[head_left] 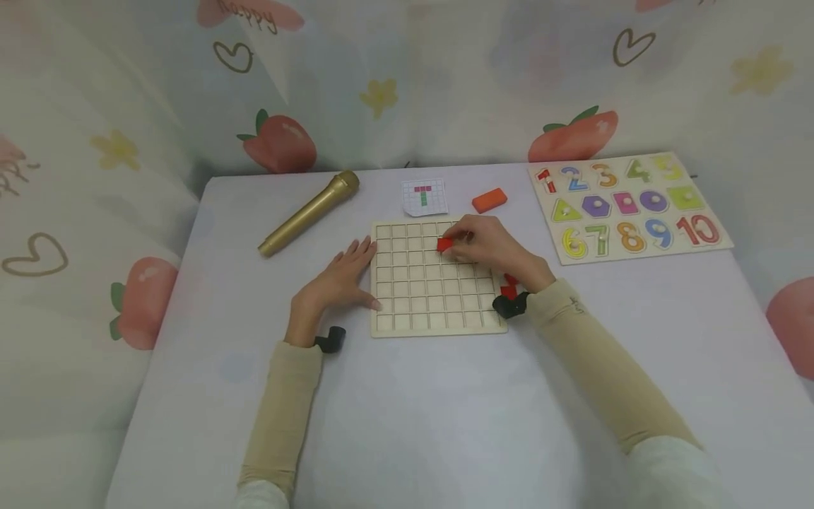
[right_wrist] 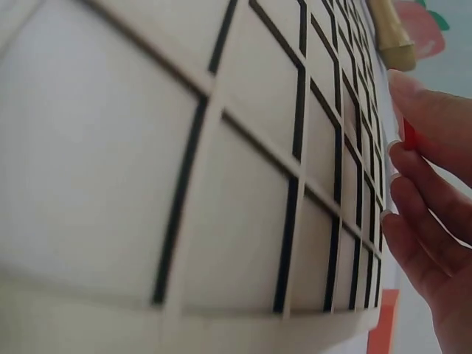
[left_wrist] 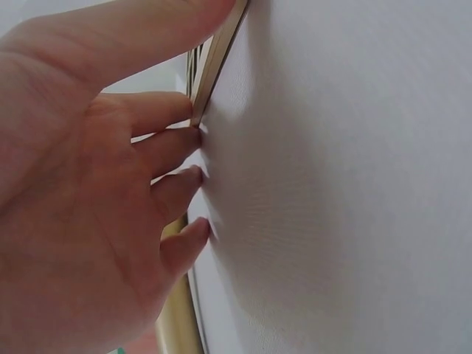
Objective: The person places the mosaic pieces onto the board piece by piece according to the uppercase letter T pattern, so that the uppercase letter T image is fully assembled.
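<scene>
A wooden grid board (head_left: 439, 330) lies on the white table. Over its upper right part my right hand (head_left: 486, 244) pinches a small red square tile (head_left: 444, 244) between thumb and fingers; the right wrist view shows only a sliver of the red tile (right_wrist: 408, 134). My left hand (head_left: 340, 279) rests flat at the board's left edge, its fingers spread and relaxed, the thumb touching the frame. In the left wrist view the left hand (left_wrist: 110, 184) has its fingertips on the cloth and the board's edge. More red tiles (head_left: 509, 291) lie by the board's right side, partly hidden by my right wrist.
Behind the board lie a pattern card (head_left: 425, 198) with a pink and green T and an orange block (head_left: 490, 200). A gold microphone (head_left: 308, 214) is at the left. On the right sits a number-and-shape puzzle board (head_left: 610, 201). A printed curtain (head_left: 407, 92) stands behind the table.
</scene>
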`<state>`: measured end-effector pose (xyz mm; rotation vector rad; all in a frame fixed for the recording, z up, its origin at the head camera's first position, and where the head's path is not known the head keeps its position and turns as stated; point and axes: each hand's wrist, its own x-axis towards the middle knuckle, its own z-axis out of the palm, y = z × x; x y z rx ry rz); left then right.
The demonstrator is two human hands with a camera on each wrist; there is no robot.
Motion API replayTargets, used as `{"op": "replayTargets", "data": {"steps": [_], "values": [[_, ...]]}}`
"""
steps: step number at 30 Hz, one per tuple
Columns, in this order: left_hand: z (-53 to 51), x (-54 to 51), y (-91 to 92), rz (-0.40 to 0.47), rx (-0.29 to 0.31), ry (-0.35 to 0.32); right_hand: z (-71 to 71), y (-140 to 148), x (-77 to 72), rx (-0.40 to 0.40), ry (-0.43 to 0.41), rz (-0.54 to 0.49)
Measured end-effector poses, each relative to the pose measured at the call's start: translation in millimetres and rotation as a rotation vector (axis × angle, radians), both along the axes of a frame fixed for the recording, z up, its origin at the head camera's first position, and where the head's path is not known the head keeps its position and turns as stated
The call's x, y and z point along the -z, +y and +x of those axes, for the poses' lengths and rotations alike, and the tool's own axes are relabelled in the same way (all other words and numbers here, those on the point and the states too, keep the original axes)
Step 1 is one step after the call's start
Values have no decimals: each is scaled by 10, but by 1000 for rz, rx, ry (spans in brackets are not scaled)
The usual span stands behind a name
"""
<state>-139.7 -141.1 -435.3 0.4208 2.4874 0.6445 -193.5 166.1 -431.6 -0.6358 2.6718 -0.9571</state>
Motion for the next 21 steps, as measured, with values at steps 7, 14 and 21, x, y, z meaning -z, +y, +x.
{"op": "replayTargets", "data": {"steps": [7,14,21], "values": [[0,19,-18,8,-3,-2,-103,-223,42,-35,-10,-24],[-14,19,8,-27,4,-2,-134,-374,58,-51,-38,-12],[-6,4,4,-18,-6,-5,-165,-492,46,-62,-45,1]]}}
